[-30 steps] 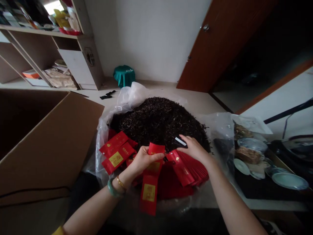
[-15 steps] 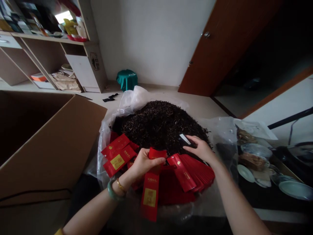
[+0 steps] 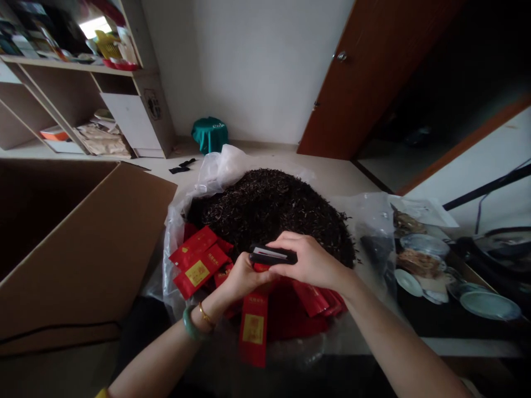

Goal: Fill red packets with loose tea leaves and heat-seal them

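Observation:
My left hand [image 3: 239,279] pinches the top of a long red packet [image 3: 253,326] that hangs down in front of me. My right hand [image 3: 309,261] holds a small black scoop [image 3: 272,255] level over the mouth of that packet, touching my left fingers. Behind both hands lies a big heap of dark loose tea [image 3: 269,209] in a clear plastic bag [image 3: 226,163]. More red packets lie on the near edge of the heap: a few at the left [image 3: 198,260] and a fanned stack under my right wrist [image 3: 319,298].
A large open cardboard box [image 3: 83,243] stands at the left. Plates, bowls and dishes [image 3: 435,260] crowd a dark tray at the right. Shelves [image 3: 83,94] and a green stool [image 3: 209,134] stand by the far wall; a brown door [image 3: 365,72] is ajar.
My right hand came off the tea heap and swung left with the black scoop, ending over the top of the red packet held by my left hand.

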Demonstrator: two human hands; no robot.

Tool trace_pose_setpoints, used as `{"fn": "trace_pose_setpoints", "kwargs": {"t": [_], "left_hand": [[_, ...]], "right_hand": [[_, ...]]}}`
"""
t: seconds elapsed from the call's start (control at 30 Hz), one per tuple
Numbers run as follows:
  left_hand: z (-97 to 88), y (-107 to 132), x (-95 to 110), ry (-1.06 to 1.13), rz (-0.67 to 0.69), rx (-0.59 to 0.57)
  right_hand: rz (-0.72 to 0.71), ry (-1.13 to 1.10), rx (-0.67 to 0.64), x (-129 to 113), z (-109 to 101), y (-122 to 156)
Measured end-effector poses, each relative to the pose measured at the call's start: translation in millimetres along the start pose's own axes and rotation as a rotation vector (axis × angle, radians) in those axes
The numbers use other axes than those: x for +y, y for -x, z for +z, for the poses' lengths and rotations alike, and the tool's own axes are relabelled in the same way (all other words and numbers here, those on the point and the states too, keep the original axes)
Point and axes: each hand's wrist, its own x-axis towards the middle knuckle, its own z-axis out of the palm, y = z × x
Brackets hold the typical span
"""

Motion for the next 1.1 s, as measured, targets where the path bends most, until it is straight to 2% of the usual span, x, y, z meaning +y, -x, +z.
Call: {"fn": "trace_pose_setpoints", "kwargs": {"t": [0.23, 0.43, 0.63, 0.77, 0.9, 1.1], "left_hand": [[2.3, 1.1, -3.9, 0.031, -0.036, -0.002], [4.3, 1.0, -4.6, 0.035, -0.071, -0.022], [4.0, 0.6, -5.2, 0.08, -0.088, -0.022], [1.8, 1.9, -1.9, 0.116, -0.205, -0.009], [1.5, 1.8, 4.4, 0.137, -0.237, 0.022], [2.7, -0.8, 9.3, 0.104, -0.209, 0.019]], "right_hand": [[-0.023, 0.062, 0.094, 0.3, 5.0, -0.5], [-0.043, 0.096, 0.117, 2.9, 7.9, 0.9], [-0.022, 0.046, 0.083, 6.8, 8.0, -0.1], [-0.015, -0.03, 0.101, 23.7, -2.2, -0.4], [0.012, -0.098, 0.096, 39.5, -12.6, 3.6], [0.005, -0.03, 0.04, 28.8, -0.4, 1.7]]}}
